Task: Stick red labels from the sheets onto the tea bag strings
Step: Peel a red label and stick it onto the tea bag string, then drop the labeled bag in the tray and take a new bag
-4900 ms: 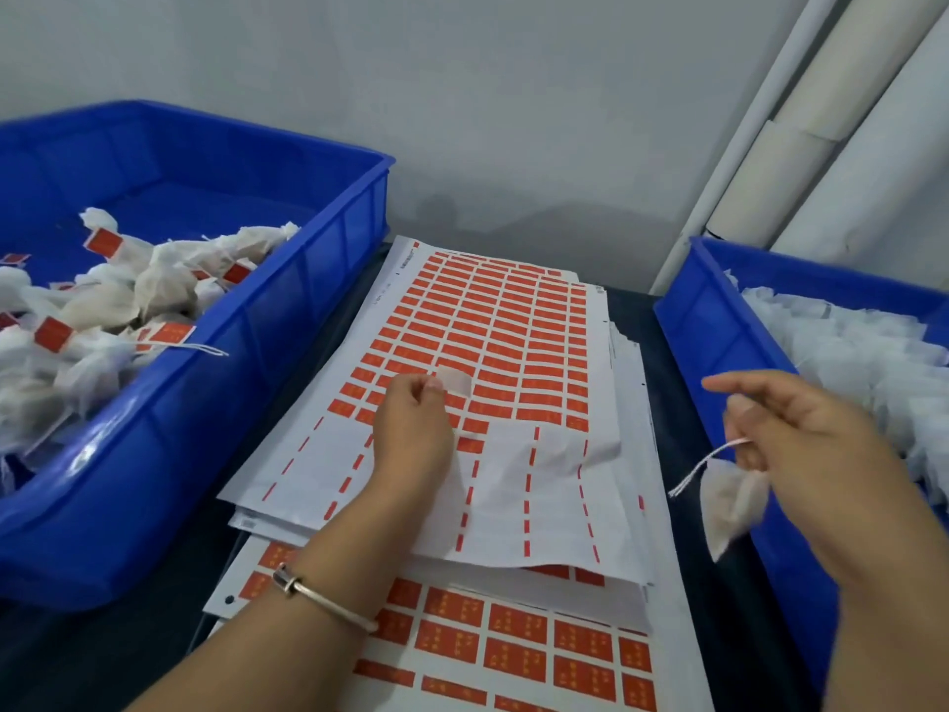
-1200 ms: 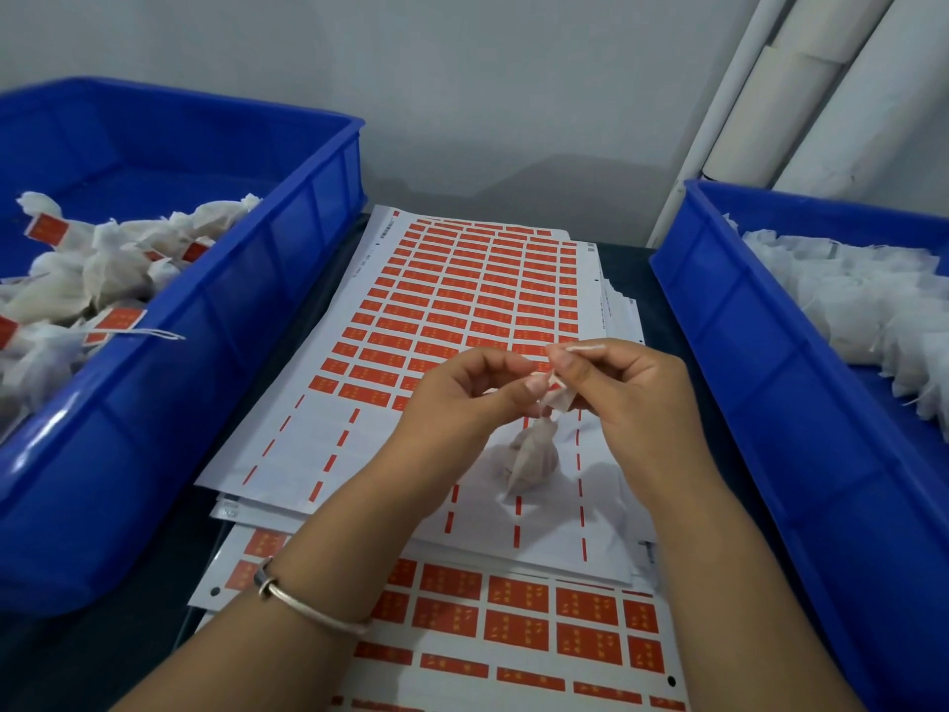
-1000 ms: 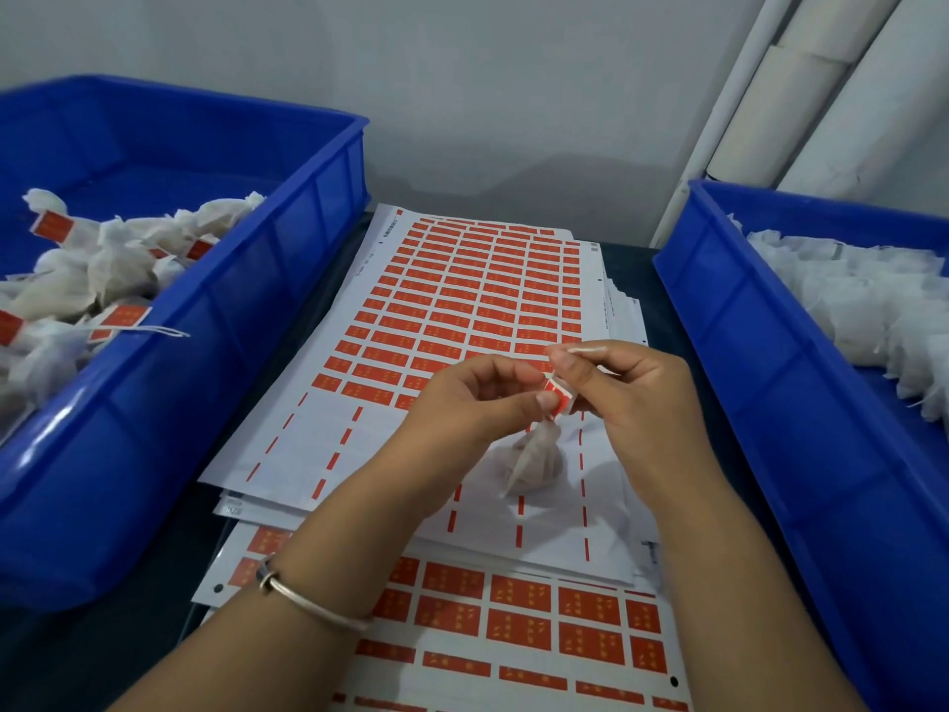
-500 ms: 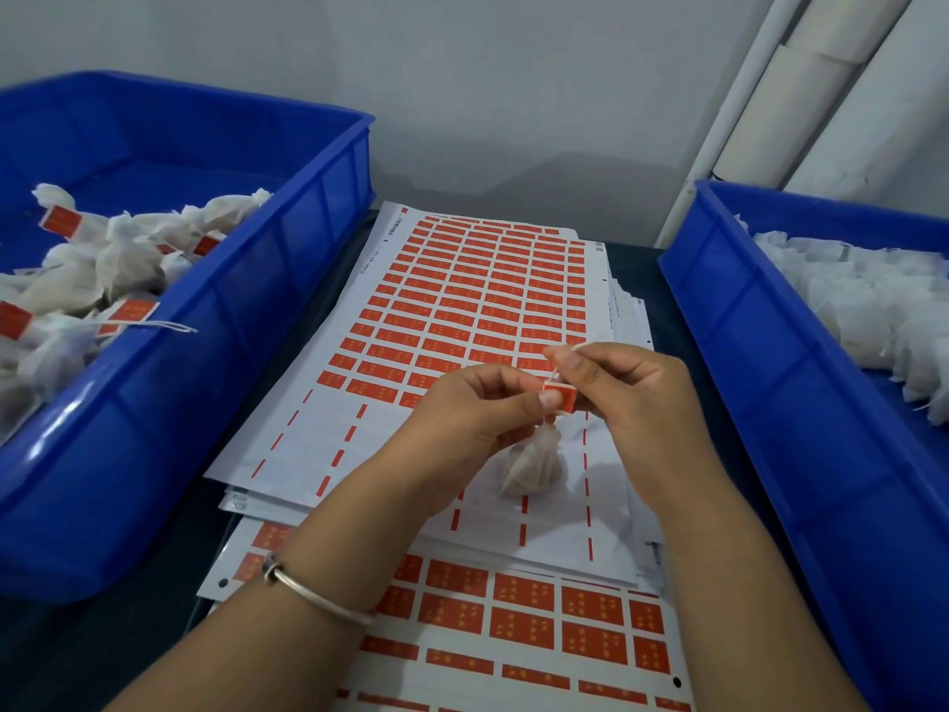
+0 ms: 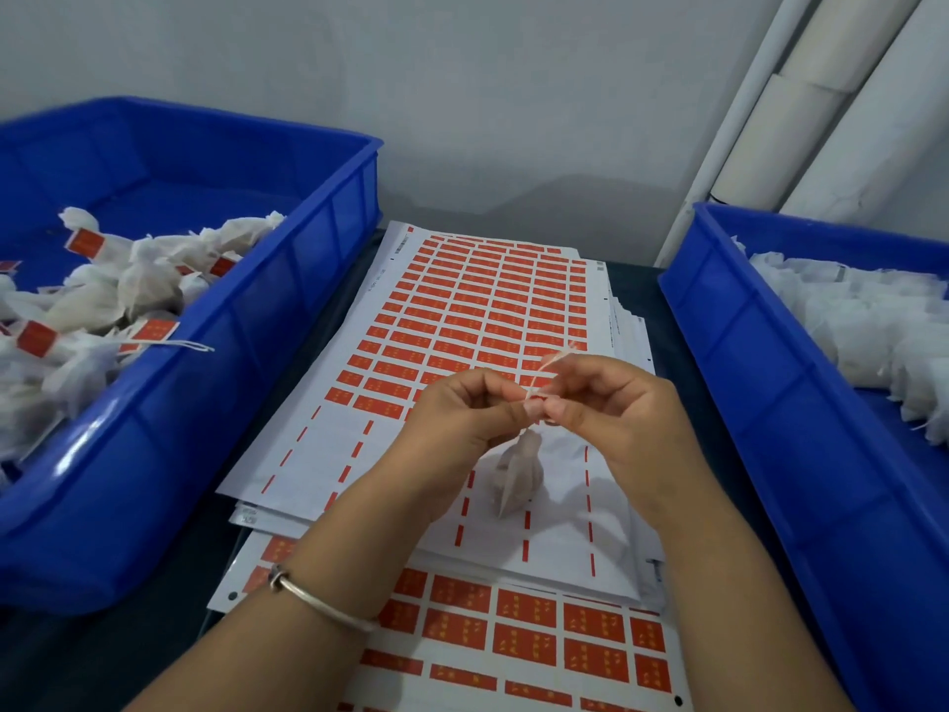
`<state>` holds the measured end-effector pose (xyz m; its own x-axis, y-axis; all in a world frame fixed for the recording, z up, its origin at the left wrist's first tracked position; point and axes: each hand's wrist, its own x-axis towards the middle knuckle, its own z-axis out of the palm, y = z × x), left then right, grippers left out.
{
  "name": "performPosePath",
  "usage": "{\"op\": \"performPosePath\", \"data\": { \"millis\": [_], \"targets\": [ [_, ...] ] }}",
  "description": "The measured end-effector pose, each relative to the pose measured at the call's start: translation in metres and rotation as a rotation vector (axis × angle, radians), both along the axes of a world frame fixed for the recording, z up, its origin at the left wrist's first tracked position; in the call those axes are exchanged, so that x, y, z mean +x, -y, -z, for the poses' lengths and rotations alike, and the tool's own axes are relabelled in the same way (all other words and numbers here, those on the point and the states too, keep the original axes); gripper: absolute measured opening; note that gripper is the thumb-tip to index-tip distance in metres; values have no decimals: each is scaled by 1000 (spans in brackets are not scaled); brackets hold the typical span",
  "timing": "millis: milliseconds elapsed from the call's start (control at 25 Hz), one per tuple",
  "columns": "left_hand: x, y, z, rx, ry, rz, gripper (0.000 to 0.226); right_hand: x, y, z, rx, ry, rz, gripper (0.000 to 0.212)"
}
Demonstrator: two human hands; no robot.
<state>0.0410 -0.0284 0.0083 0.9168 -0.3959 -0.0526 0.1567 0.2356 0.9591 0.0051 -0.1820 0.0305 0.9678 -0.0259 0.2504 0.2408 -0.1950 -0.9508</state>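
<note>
Midway over the stacked white sheets of red labels [image 5: 477, 310], a person's left hand [image 5: 462, 423] and right hand [image 5: 611, 408] meet fingertip to fingertip, both in a narrow pinching grip on a thin white tea bag string [image 5: 539, 382]. A small red label [image 5: 536, 400] is barely visible between the thumbs, too hidden to say how it sits on the string. Below the hands hangs a small white mesh tea bag [image 5: 513, 472], just above a stripped part of the top sheet. At left stands a blue plastic bin [image 5: 215, 403] of white tea bags carrying red labels [image 5: 102, 295]; at right, a second blue plastic bin [image 5: 770, 403] holds a pile of unlabelled white tea bags [image 5: 862, 321]. A silver bangle [image 5: 318, 603] circles the left wrist. The dark bench [image 5: 631, 280] shows between sheets and bins.
</note>
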Motion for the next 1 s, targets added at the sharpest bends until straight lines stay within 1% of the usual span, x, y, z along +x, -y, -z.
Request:
{"op": "performPosePath", "data": {
  "millis": [40,120,200,280,360,440,520,640,720,840,920,1000],
  "targets": [
    [1,-1,0,-3,-9,2,16,1,1,0,11,-6,19,27],
    [1,-2,-3,16,-6,7,7,2,0,0,29,-23,55,33],
    [2,-2,-6,122,59,-26,1,1,-4,0,-17,-15,88,36],
    [4,-4,-13,311,166,-64,5,0,-10,-2,-112,25,128,38],
    [4,-7,-25,476,249,-96,11,-1,-19,-7,-136,70,165,41],
    [5,-15,-41,574,318,-145,14,-1,-31,-14,-100,112,210,43],
    [6,-29,-63,597,384,-239,13,1,-44,-21,-57,126,272,43],
    [13,-63,-101,567,469,-463,12,2,-55,-23,26,27,279,41],
    [19,-96,-129,632,565,-586,14,0,-63,-18,9,-60,235,38],
    [26,-148,-159,791,652,-696,18,-7,-73,-4,-57,-151,183,37],
    [26,-184,-168,916,645,-766,21,-12,-79,4,-82,-207,149,30],
    [27,-214,-167,1107,620,-810,26,-16,-84,8,-90,-258,113,23]
  ]
}}
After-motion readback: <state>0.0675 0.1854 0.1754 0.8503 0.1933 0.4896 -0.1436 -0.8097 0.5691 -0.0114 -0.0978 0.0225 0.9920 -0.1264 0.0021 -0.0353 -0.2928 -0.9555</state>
